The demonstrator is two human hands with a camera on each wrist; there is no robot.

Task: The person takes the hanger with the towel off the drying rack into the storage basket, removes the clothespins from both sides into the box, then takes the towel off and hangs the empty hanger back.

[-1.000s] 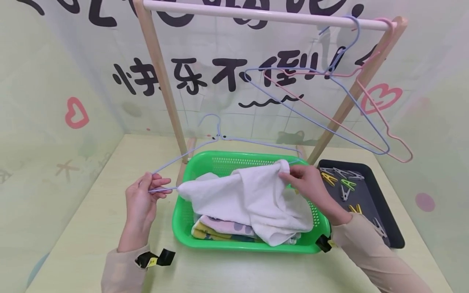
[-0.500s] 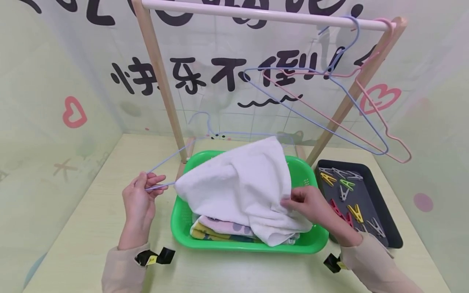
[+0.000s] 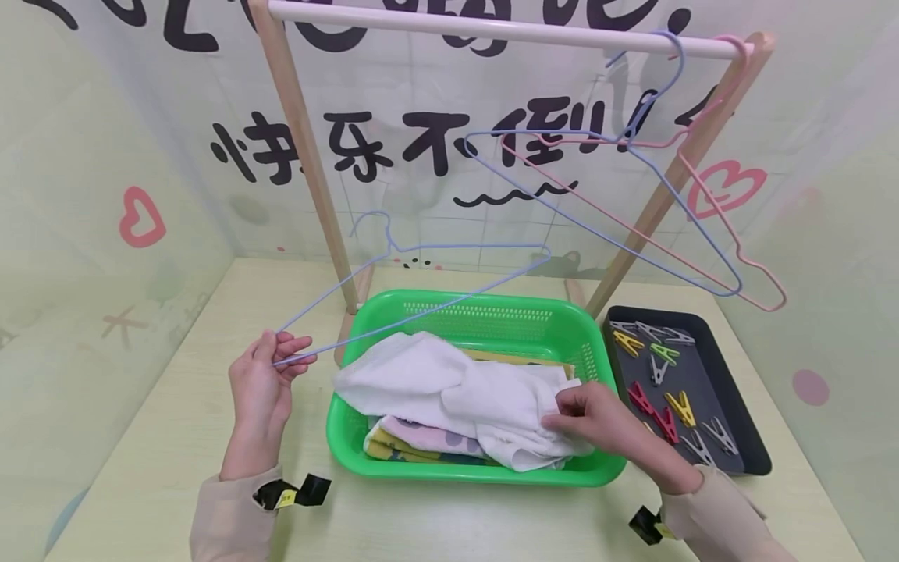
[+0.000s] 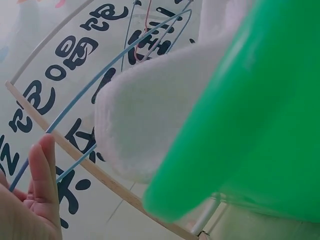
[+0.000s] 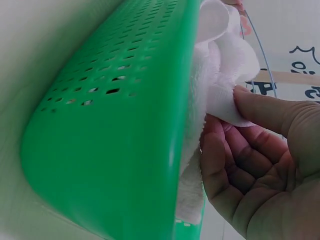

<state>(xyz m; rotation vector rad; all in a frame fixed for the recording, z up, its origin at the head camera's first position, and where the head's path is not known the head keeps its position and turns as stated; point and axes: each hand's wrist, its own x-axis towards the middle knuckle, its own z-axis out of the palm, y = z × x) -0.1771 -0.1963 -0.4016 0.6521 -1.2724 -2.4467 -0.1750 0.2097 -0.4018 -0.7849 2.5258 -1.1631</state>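
My left hand pinches one end of a blue wire hanger, whose far end and hook point up and away over the basket. A white towel lies crumpled in the green basket, off the hanger, its left end over the rim. The right hand pinches the towel's right edge between thumb and fingers, as the right wrist view shows at the towel fold. Beneath the towel are folded cloths, a pink-and-grey one and a yellow patterned one.
Behind the basket stands a wooden rack with a white bar. Another blue hanger and a pink hanger hang at its right end. A dark tray with several coloured clothespins sits right of the basket.
The right hand has lowered the towel's right end, and the towel has come off the hanger into the basket. The hanger has swung slightly left, its lower bar now bare.
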